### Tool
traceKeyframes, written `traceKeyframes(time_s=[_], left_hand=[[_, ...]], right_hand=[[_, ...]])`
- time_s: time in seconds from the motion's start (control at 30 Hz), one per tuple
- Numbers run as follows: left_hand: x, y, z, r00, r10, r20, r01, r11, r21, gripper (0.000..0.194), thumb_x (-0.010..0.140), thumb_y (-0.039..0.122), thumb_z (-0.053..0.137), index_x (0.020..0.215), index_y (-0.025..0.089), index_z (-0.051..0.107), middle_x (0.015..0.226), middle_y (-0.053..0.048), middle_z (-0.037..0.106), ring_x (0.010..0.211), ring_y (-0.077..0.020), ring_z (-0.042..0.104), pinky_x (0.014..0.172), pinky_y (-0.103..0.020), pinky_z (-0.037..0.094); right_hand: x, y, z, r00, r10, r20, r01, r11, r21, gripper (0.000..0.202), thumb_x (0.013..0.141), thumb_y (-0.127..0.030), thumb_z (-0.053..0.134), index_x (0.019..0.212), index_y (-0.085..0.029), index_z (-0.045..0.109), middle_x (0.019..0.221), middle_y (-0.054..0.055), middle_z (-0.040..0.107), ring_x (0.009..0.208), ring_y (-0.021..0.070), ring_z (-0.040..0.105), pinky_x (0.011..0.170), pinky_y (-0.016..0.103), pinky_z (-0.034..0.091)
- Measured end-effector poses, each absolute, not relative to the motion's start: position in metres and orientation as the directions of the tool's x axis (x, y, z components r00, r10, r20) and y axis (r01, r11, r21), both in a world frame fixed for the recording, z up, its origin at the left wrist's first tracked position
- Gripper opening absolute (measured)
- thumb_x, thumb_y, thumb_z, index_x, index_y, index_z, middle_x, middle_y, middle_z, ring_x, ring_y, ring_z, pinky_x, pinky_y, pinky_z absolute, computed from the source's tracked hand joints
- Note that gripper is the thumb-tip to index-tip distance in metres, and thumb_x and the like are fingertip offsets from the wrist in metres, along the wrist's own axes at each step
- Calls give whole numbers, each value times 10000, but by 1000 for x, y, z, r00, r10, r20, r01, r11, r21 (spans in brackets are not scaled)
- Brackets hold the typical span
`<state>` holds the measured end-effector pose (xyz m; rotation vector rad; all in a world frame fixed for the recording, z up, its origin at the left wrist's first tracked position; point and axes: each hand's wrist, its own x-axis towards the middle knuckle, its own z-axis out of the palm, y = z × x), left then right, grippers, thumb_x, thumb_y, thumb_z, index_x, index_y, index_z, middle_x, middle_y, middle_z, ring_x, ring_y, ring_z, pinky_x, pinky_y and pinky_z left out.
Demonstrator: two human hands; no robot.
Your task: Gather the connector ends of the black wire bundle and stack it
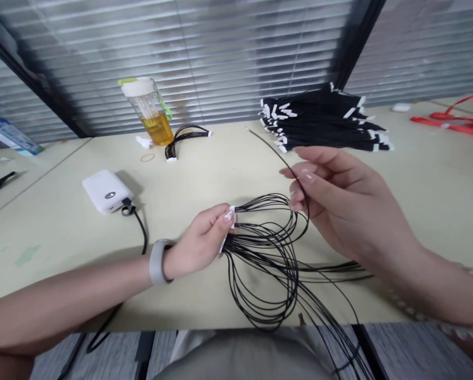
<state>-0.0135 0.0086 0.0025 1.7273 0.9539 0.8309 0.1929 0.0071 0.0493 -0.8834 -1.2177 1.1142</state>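
My left hand [204,237] is closed on the white connector [232,217] of a black wire harness, thumb on top. From that connector several thin black wires [273,274] fan out and loop to the right; some trail over the table's front edge. My right hand [339,200] pinches one loose black wire [276,150] between thumb and fingers, above and to the right of the connector. The wire's small tip points up and left, free in the air, while its lower part curves back toward the loops.
A pile of black wire harnesses [323,121] with white connectors lies at the back right, near red straps [450,124]. Further left are a short harness [184,138], a bottle of amber liquid [151,113], a white power bank [106,191] with its cable, and a carton [10,134]. Window blinds stand behind.
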Motion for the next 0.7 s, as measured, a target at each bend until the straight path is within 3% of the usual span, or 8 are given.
traceKeyframes(time_s=[0.1,0.2,0.27,0.37,0.5,0.6,0.7], left_hand=[[-13,10,1,478,871,110,237,-248,939,391,915,501,363,714,175,439,609,38,435,432,-66,396,392,-197,349],[-14,11,0,490,865,111,246,-259,934,387,924,491,351,717,177,442,577,44,423,438,-75,404,421,-208,364],[-14,11,0,498,861,102,241,-250,938,379,928,482,347,725,178,447,557,51,407,431,-77,398,416,-208,352],[-14,10,1,496,861,114,232,-258,938,376,929,472,357,719,174,448,570,49,409,445,-76,397,435,-210,360],[-13,10,2,497,859,121,211,-255,944,382,923,479,366,715,170,450,568,49,407,441,-73,380,425,-209,345],[-14,10,1,521,846,114,185,-242,952,401,922,497,352,722,168,462,530,55,393,426,-76,367,401,-204,320],[-15,11,0,531,840,107,174,-232,957,415,925,505,339,729,165,474,517,55,393,420,-76,364,397,-203,316]], right_hand=[[193,4,58,108,954,281,-172,296,-940,132,880,-203,466,978,-280,509,761,-29,558,476,62,443,430,209,396],[194,1,66,261,918,298,-171,348,-922,135,927,-268,402,857,-277,516,602,-42,404,398,66,298,343,222,246],[195,0,67,278,901,334,-170,389,-906,178,920,-269,433,774,-261,534,563,-41,360,405,72,292,344,226,228],[197,-3,62,89,912,401,-9,404,-915,172,875,-285,532,720,-240,591,570,-36,465,440,75,376,376,219,290],[196,-5,51,-329,905,270,327,377,-867,153,839,-295,573,731,-209,640,586,-38,593,491,80,481,457,213,383],[191,-4,42,-399,870,290,502,472,-724,143,843,-233,548,731,-186,623,585,-43,587,524,77,481,493,211,361],[187,-2,34,-424,820,383,560,571,-601,136,834,-163,541,712,-170,603,640,-29,605,580,78,507,544,208,367]])
